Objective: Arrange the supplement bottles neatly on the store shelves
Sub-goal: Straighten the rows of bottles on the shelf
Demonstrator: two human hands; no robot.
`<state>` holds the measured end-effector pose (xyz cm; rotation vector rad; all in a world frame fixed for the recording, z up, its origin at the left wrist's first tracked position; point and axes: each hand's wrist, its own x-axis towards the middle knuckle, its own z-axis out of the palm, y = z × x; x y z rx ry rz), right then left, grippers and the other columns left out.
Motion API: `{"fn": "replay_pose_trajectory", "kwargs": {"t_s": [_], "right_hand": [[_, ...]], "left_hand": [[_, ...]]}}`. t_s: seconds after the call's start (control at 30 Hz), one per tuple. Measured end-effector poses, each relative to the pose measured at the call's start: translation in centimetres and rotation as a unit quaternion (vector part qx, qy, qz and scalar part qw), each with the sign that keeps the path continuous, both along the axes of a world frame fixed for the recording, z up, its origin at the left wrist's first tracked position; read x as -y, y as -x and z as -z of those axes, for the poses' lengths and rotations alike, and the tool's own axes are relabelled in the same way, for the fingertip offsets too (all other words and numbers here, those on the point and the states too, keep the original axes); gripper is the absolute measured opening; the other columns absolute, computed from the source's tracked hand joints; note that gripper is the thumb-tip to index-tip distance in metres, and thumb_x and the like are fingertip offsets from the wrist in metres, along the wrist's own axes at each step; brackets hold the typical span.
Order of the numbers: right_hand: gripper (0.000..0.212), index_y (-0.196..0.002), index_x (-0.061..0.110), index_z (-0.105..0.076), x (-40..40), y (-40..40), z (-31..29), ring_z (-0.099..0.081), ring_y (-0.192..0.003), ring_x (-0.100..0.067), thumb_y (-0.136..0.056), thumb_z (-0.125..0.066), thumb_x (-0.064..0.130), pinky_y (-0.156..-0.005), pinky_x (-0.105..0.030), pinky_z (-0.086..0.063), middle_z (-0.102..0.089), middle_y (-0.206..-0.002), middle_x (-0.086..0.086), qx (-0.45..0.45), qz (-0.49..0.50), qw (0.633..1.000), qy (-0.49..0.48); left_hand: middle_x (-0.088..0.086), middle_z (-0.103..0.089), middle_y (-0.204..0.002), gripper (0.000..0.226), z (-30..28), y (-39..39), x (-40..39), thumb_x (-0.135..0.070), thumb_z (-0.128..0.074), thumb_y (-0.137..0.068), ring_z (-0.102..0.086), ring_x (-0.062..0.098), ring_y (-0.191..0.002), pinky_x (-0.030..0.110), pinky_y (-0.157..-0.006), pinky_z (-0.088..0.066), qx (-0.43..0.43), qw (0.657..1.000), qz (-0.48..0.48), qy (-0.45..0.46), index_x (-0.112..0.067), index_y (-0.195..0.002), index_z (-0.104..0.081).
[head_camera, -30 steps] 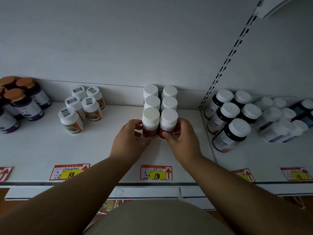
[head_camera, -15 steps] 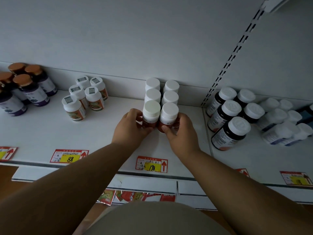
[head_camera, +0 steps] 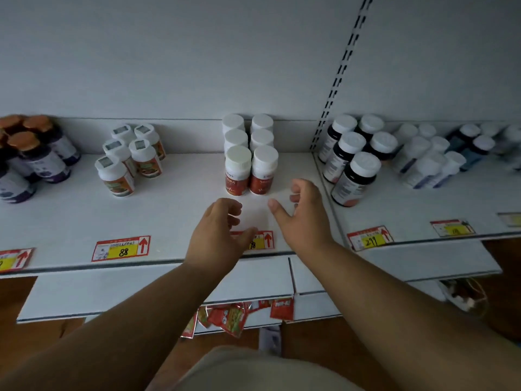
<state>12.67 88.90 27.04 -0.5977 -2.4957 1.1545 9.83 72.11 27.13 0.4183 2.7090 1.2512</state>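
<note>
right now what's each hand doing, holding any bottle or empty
Left hand: open, fingers loosely curled, holding nothing.
Right hand: open, holding nothing, clear of the red-label bottles.

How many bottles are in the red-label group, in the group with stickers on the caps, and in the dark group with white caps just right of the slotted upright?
Red-label bottles: 6
Sticker-cap bottles: 5
Dark bottles with white caps: 5
Total: 16
</note>
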Motion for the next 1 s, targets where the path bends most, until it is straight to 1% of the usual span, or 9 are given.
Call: {"fn": "replay_pose_trajectory", "kwargs": {"t_s": [0.17,0.27,0.4,0.53,0.63,0.7,0.8,0.9,1.0], "right_hand": [[0.055,-0.136,0.018,-0.047,0.9,-4.4,-1.0,-0.054,-0.114,-0.009,-0.09,-0.069,0.038,-0.087,-0.022,-0.042,-0.053,-0.132,0.002,0.005,0.017,1.0,-0.017],[0.053,-0.137,0.021,-0.046,-0.1,-6.4,-1.5,-0.052,-0.114,-0.006,-0.092,-0.067,0.038,-0.088,-0.021,-0.042,-0.053,-0.133,0.005,0.01,0.011,1.0,-0.005],[0.05,-0.136,0.022,-0.047,-3.1,-7.4,-1.6,-0.053,-0.115,-0.006,-0.092,-0.066,0.038,-0.088,-0.022,-0.042,-0.054,-0.133,0.006,0.013,0.001,1.0,0.013],[0.047,-0.133,0.022,-0.049,-7.8,-8.3,-1.3,-0.053,-0.114,-0.007,-0.093,-0.064,0.04,-0.089,-0.024,-0.045,-0.055,-0.129,0.006,0.019,-0.019,1.0,0.012],[0.042,-0.13,0.025,-0.051,-11.4,-9.0,-1.1,-0.055,-0.111,-0.008,-0.093,-0.063,0.041,-0.093,-0.036,-0.052,-0.056,-0.123,0.008,0.027,-0.049,0.998,0.011],[0.04,-0.131,0.029,-0.05,-12.6,-8.9,-1.2,-0.056,-0.112,-0.008,-0.095,-0.06,0.043,-0.096,-0.04,-0.052,-0.056,-0.124,0.011,0.044,-0.085,0.995,0.029],[0.041,-0.138,0.03,-0.046,-12.5,-8.0,-1.9,-0.052,-0.121,-0.007,-0.099,-0.052,0.043,-0.104,-0.035,-0.045,-0.055,-0.134,0.008,0.048,-0.133,0.988,0.068],[0.039,-0.139,0.027,-0.047,-11.5,-6.8,-2.6,-0.05,-0.124,-0.006,-0.101,-0.048,0.039,-0.104,-0.029,-0.042,-0.054,-0.136,0.008,0.031,-0.149,0.983,0.098],[0.039,-0.138,0.024,-0.049,-10.5,-5.3,-2.5,-0.051,-0.124,-0.006,-0.102,-0.047,0.038,-0.106,-0.031,-0.043,-0.055,-0.137,0.006,0.015,-0.147,0.982,0.114]], "left_hand": [[-0.012,-0.057,-0.113,0.046,0.1,-2.7,-0.6,-0.033,-0.076,-0.082,-0.058,0.004,-0.095,0.012,-0.075,-0.045,-0.029,0.997,0.065,-0.027,-0.027,-0.121,-0.052],[-0.014,-0.056,-0.113,0.044,-0.2,-4.3,-2.1,-0.034,-0.075,-0.083,-0.057,0.002,-0.094,0.007,-0.072,-0.041,-0.032,0.996,0.078,-0.038,-0.027,-0.121,-0.052],[-0.014,-0.055,-0.114,0.045,-0.5,-5.3,-5.5,-0.033,-0.074,-0.084,-0.056,0.002,-0.096,0.008,-0.072,-0.042,-0.029,0.995,0.08,-0.041,-0.027,-0.122,-0.051],[-0.014,-0.055,-0.113,0.042,-0.7,-5.7,-10.4,-0.033,-0.072,-0.086,-0.056,0.002,-0.095,0.008,-0.071,-0.041,-0.023,0.998,0.04,-0.046,-0.028,-0.122,-0.05],[-0.013,-0.058,-0.113,0.036,-0.7,-6.0,-13.9,-0.033,-0.069,-0.088,-0.058,0.003,-0.097,0.013,-0.075,-0.044,-0.014,0.997,-0.008,-0.071,-0.029,-0.12,-0.051],[-0.012,-0.059,-0.114,0.032,-0.9,-6.1,-15.0,-0.031,-0.065,-0.091,-0.059,0.005,-0.099,0.015,-0.076,-0.045,0.002,0.994,-0.05,-0.095,-0.029,-0.12,-0.051],[-0.013,-0.059,-0.117,0.028,-1.4,-6.2,-15.1,-0.03,-0.06,-0.095,-0.058,0.005,-0.102,0.017,-0.078,-0.045,0.023,0.989,-0.085,-0.117,-0.029,-0.122,-0.051],[-0.014,-0.059,-0.116,0.026,-2.1,-5.5,-15.4,-0.03,-0.058,-0.096,-0.057,0.003,-0.103,0.021,-0.084,-0.047,0.016,0.99,-0.072,-0.12,-0.03,-0.121,-0.051],[-0.017,-0.06,-0.108,0.021,-3.0,-4.2,-14.8,-0.028,-0.058,-0.096,-0.058,-0.003,-0.098,0.013,-0.078,-0.044,-0.006,0.987,-0.076,-0.144,-0.032,-0.116,-0.053]]}}
